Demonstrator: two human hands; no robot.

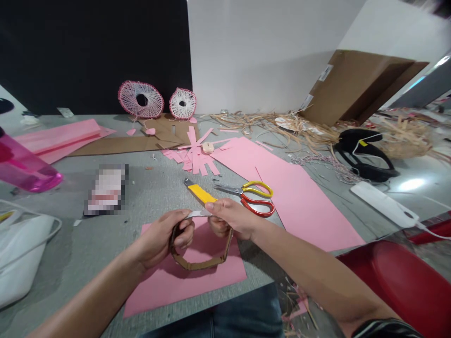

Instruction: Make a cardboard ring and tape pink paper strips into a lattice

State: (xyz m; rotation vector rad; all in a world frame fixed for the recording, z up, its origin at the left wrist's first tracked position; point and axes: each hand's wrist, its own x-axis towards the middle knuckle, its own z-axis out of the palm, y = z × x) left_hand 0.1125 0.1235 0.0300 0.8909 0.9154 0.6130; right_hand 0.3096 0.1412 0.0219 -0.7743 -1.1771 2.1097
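My left hand [178, 230] and my right hand [229, 218] both grip a bent brown cardboard strip [202, 265], curved into a ring. A whitish band shows on the ring's far side, between my fingers. Both hands are closed, thumbs on top. Beneath the ring lies a pink paper sheet [165, 281]. Just beyond my right hand rests a yellow box cutter [199, 191], partly hidden by the fingers. Scissors [259, 190] with one yellow and one red handle lie beside it, blades pointing left.
Larger pink sheets [310, 211] spread to the right, near a white power strip [384, 204]. Two string-wound rings [141, 108] lean on the back wall. Cut pink strips [193, 150], a phone [105, 190], a pink bottle [28, 164] and a red stool [398, 286] surround the work area.
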